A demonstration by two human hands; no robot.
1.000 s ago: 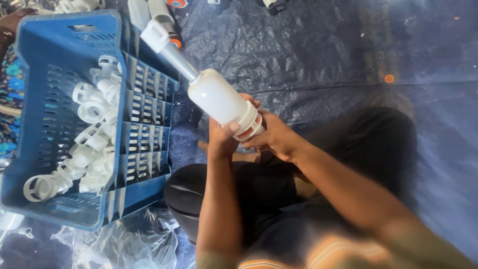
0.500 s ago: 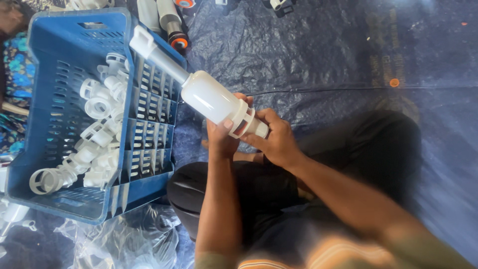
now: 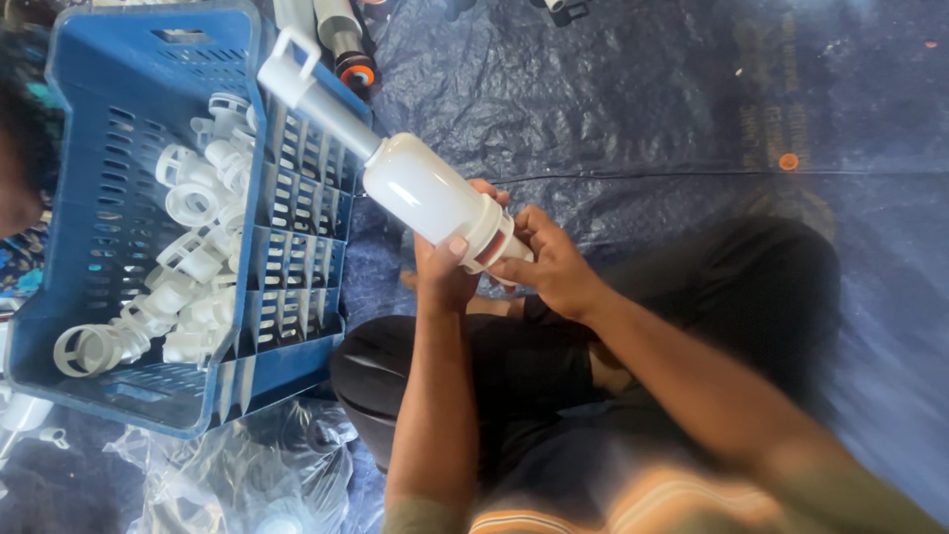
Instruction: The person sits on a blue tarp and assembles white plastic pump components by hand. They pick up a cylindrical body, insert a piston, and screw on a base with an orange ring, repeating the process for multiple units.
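- While I sit cross-legged on the blue tarp (image 3: pixel 692 119), I hold the white plastic valve (image 3: pixel 420 188) up over my lap, both hands meeting at its near end.
- Its long axis runs slantwise, from the ringed base at my hands up and away to the left, ending in a thin stem with a small loop that hangs over the rim of the blue crate (image 3: pixel 69 326).
- My left hand (image 3: pixel 445 272) is wrapped round the base from below, thumb pressed on the white collar; my right hand (image 3: pixel 549 262) closes on the same end from the right, fingertips at the red ring (I cannot see exactly what they pinch).
- Both hands are about equally near the base; neither touches the stem, which is well away from them.
- The crate holds a heap of small white fittings (image 3: pixel 188 267); crumpled clear plastic (image 3: pixel 237 475) lies beside my knee.
- Compared with a second ago, the valve has tipped lower and its stem tip sits further left over the crate; my grip at the base looks unchanged.
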